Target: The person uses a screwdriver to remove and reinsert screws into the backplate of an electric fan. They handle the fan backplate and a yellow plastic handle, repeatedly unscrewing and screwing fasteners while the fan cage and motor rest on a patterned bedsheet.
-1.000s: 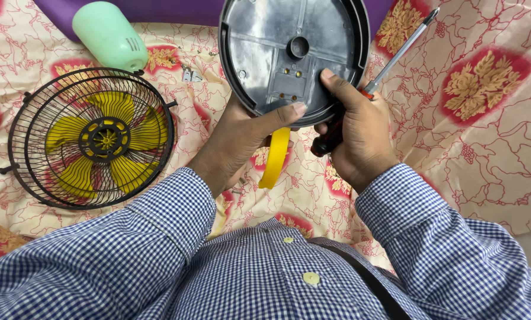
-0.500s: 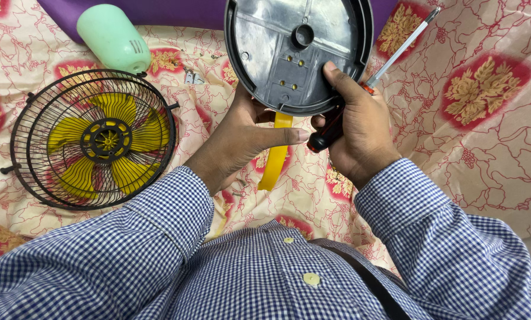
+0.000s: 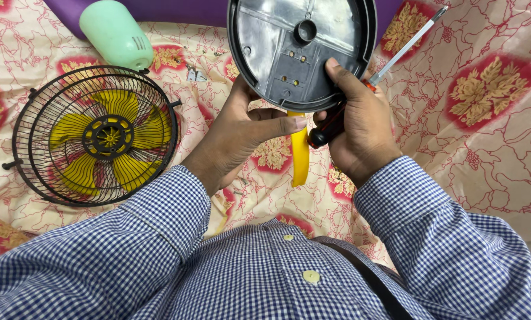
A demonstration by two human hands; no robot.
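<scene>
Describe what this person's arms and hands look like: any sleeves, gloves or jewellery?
Both arms wear long sleeves of a blue-and-white small-check shirt, cuffs reaching the wrists. The left hand and right hand are bare: no gloves, and no rings or watch show. The shirt front has pale round buttons.

The person wears a long-sleeved shirt with a small blue and white check pattern. The cuffs end at the wrists, so the left hand (image 3: 241,133) and the right hand (image 3: 360,127) are bare. Pale round buttons run down the front of the shirt. A dark strap crosses the chest.
</scene>
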